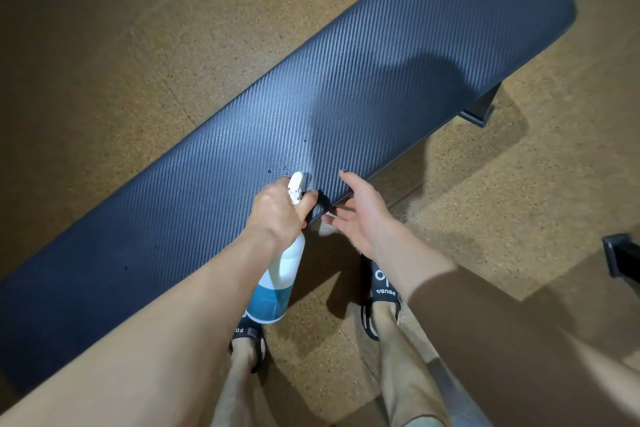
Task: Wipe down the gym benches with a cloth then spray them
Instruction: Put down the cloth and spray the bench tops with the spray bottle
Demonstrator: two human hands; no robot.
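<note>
Left hand (277, 210) wrapped round the neck of the spray bottle (282, 274), nozzle aimed down at the near edge of the padded gym bench (346, 97); right hand (360, 215) loose and open just beside it, holding nothing, fingertips at the bench edge. Looks like the spraying part, judging by a few droplets (277, 170) sitting near the nozzle. No cloth anywhere in view, so probably wiping done here, most of the pad left to spray.

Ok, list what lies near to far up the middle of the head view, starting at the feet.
Sandals → spray bottle → left hand gripping its neck, right hand open beside it → white nozzle → droplets → gym bench pad → speckled floor.
</note>
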